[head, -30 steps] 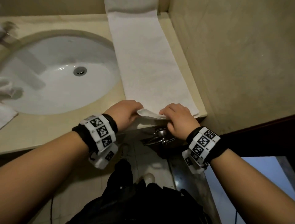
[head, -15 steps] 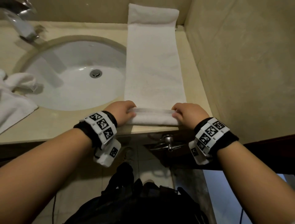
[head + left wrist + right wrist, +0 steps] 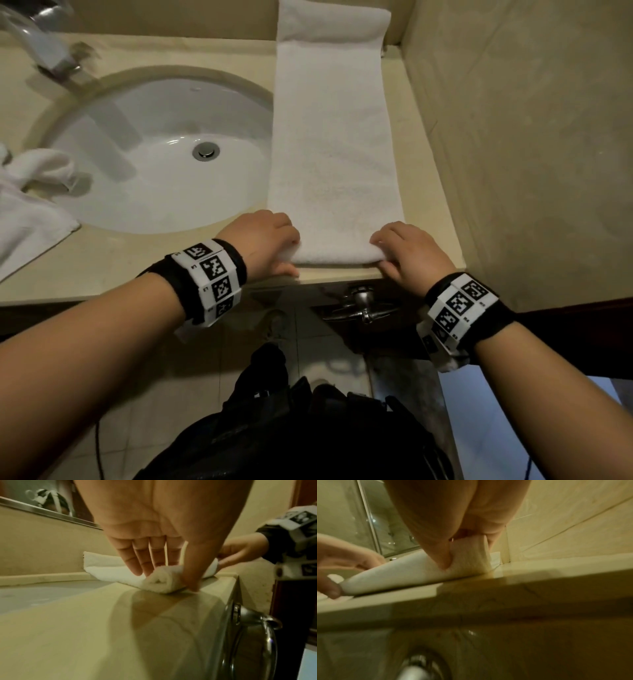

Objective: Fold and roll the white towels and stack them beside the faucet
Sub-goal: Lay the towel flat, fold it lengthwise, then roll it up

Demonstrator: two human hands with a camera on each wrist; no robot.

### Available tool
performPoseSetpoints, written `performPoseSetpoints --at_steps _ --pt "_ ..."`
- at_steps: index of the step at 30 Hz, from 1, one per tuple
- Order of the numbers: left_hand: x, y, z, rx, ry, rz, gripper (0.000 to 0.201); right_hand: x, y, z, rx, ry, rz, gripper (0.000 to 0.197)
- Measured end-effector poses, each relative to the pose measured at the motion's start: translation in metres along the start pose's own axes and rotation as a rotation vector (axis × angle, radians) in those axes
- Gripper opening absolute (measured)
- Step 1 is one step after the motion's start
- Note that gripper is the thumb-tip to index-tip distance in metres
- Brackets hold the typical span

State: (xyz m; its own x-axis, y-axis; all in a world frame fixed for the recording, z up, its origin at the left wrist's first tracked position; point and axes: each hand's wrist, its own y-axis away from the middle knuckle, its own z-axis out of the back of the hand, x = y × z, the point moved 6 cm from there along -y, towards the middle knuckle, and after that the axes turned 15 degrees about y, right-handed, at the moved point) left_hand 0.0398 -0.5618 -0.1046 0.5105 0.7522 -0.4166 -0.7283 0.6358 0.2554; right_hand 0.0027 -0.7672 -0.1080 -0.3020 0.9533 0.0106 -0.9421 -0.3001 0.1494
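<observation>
Folded white towel (image 3: 334, 144) lay lengthwise on surface (image 3: 102, 260) right of sink (image 3: 150, 150), near end rolled. Left hand (image 3: 263, 240) and right hand (image 3: 407, 253) each gripped a roll end. Advice: roll evenly, edges aligned.

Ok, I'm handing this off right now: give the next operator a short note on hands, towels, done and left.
Left hand: fingers over the left end of the small roll, thumb behind it on the counter.
Right hand: holds the right end the same way.
Folded towel: a long strip right of the sink, far end running up the back wall; only the near edge is rolled.
Done: folding, first turn of the roll.
Left: roll it away to the wall end, place it beside the faucet, then fold and roll the loose towel left of the sink.
</observation>
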Motion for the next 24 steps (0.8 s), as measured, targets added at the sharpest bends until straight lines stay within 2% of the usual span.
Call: performPoseSetpoints --at_steps 3,8,10,12,14,16,18,20,22,24 --pt "0.003 -0.001 0.004 0.000 -0.054 -0.028 0.040 -0.013 -0.010 0.007 -0.006 -0.074 -0.058 0.022" --pt "0.037 -0.018 0.020 -0.091 0.402 0.306 0.032 -0.042 -0.032 0.000 0.136 -0.326 -0.372 0.029" --pt "0.051 -0.026 0.022 -0.121 0.536 0.406 0.027 -0.044 -0.042 0.003 0.117 -0.229 -0.415 0.030" --pt "0.056 -0.032 0.025 -0.139 0.538 0.430 0.025 -0.038 -0.048 0.016 -0.009 0.024 -0.358 0.027" --pt "0.053 -0.038 0.029 -0.137 0.419 0.383 0.025 -0.025 -0.050 0.023 -0.086 0.101 -0.206 0.024" --pt "0.041 -0.043 0.033 -0.143 0.305 0.267 0.022 -0.014 -0.048 0.019 -0.010 0.093 -0.047 0.033" --pt "0.026 -0.044 0.032 -0.118 0.219 0.118 0.023 -0.008 -0.046 0.013 0.056 0.139 0.023 0.042" --pt "0.017 -0.039 0.027 -0.069 0.129 0.010 0.028 -0.007 -0.048 0.014 0.014 0.134 0.035 0.034" --pt "0.015 -0.035 0.022 0.006 -0.034 -0.038 0.045 -0.012 -0.052 0.019 -0.014 0.038 -0.014 0.029" --pt "0.016 -0.036 0.023 0.015 -0.106 -0.073 0.043 -0.023 -0.058 0.022 0.025 -0.053 -0.071 0.028"
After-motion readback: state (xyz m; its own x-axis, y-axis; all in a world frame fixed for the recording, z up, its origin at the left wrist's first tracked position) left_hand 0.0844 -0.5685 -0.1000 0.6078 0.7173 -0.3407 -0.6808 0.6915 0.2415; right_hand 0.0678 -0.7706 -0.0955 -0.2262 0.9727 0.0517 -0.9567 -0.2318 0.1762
